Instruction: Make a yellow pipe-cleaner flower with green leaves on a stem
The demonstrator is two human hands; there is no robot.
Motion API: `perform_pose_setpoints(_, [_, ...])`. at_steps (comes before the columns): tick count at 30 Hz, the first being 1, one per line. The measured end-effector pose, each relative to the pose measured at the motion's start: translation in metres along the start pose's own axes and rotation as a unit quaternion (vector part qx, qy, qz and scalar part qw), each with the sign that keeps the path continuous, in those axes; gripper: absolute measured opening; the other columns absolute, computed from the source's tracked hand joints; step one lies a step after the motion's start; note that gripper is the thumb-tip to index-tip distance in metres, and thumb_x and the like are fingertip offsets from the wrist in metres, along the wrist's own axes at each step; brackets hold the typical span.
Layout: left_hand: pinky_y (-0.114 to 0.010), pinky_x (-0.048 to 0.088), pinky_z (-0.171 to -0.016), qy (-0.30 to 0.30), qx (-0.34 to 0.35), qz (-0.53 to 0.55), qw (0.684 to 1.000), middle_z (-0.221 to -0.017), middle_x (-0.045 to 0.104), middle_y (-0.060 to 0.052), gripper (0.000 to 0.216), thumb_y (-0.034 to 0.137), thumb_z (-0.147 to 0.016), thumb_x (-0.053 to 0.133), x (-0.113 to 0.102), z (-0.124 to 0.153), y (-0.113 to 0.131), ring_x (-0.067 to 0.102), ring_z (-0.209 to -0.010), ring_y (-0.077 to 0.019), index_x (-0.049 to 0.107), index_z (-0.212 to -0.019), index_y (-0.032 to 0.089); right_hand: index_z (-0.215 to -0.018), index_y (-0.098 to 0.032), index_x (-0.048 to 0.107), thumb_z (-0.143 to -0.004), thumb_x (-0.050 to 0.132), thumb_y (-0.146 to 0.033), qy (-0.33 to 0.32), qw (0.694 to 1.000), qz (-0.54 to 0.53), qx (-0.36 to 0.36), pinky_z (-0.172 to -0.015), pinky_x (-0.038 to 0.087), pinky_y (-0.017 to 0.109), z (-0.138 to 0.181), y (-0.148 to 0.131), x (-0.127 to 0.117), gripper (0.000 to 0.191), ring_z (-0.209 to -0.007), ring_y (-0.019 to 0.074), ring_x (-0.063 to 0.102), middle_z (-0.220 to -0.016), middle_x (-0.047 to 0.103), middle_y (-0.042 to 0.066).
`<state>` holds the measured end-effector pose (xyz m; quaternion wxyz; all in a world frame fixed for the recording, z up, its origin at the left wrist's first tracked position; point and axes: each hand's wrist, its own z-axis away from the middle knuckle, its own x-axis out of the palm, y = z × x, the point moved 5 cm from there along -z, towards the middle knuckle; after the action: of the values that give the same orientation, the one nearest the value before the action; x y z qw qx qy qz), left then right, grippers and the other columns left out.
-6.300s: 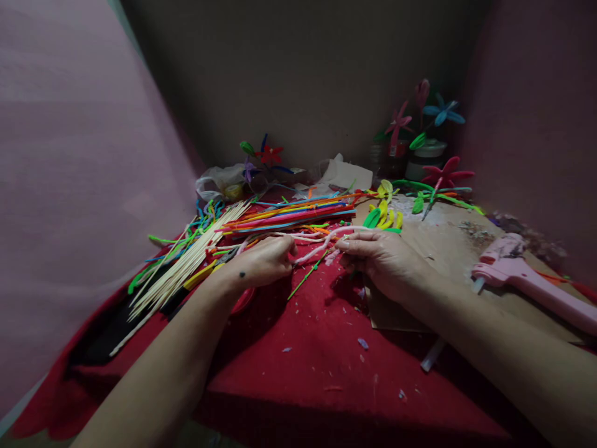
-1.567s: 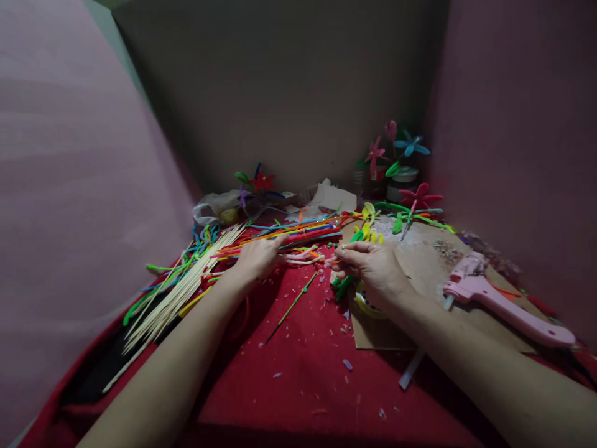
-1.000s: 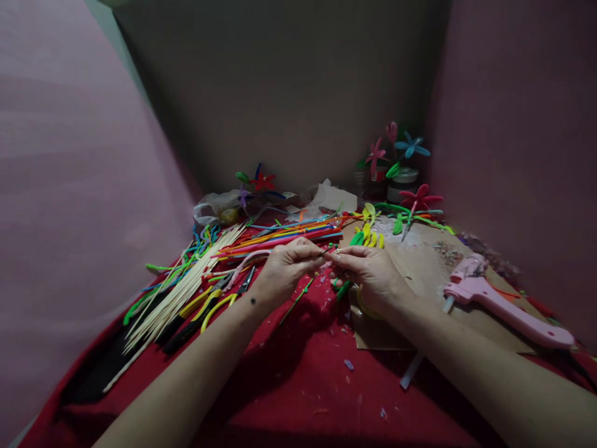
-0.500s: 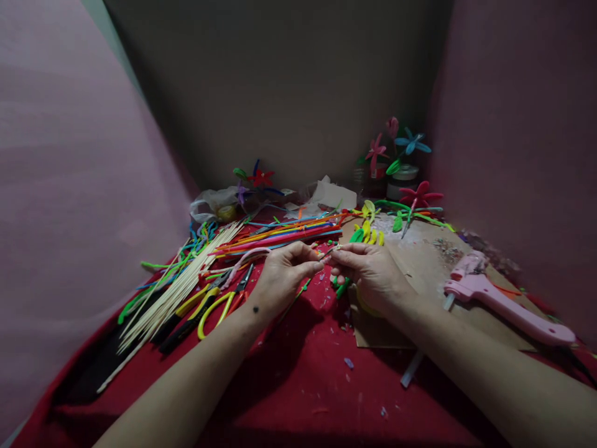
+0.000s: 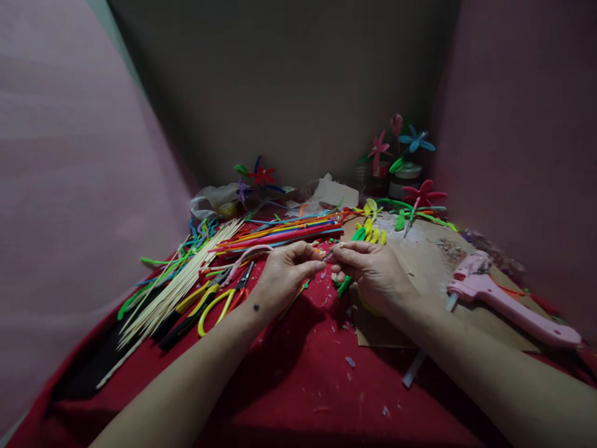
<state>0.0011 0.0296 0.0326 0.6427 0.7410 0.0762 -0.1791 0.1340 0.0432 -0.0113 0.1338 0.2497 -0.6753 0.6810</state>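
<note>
Shifted since the frame of about a second and a half ago: left hand, then over the lower left of a bundle of coloured fuzzy stems, now at the centre of the frame, just beside the right hand. Right hand in nearly the same place. Right grip narrow, pinched on a small thin piece at the centre, between both hands; too small and dark to tell more. Left grip narrow too; cannot tell whether closed on that piece or only next to it. Left of centre, a pink fuzzy stem, scissors and pliers; farther left, slanting wooden sticks. On the right, cardboard and a pink glue gun. Upper right, a blue flower. Underneath, the red-covered desk.
</note>
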Motion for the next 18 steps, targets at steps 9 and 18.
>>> perform_pose_setpoints(9, [-0.02,0.037,-0.052,-0.006,0.02,-0.014,1.0,-0.058,0.055,0.004,0.009,0.02,-0.069,0.064,0.0007,-0.0006,-0.0021,0.045,-0.051,-0.0066,0.06,-0.066,0.012,-0.067,-0.013,0.067,-0.058,0.078,-0.025,-0.011,1.0,-0.028,0.005,-0.047,0.048,0.021,-0.0021,0.0039,0.0017,0.018,-0.05,0.0095,0.058,-0.063,0.066,0.002])
perform_pose_setpoints(18, [-0.029,0.048,-0.075,-0.004,0.151,-0.163,0.975,-0.089,0.068,-0.004,0.024,0.03,-0.081,0.057,0.0089,0.0028,-0.0003,0.063,-0.08,-0.0155,0.056,-0.101,0.017,-0.066,-0.013,0.066,-0.057,0.078,-0.019,0.026,0.998,-0.06,0.001,-0.045,0.046,0.019,-0.0024,0.002,0.0003,0.016,-0.053,0.0092,0.058,-0.065,0.064,0.001])
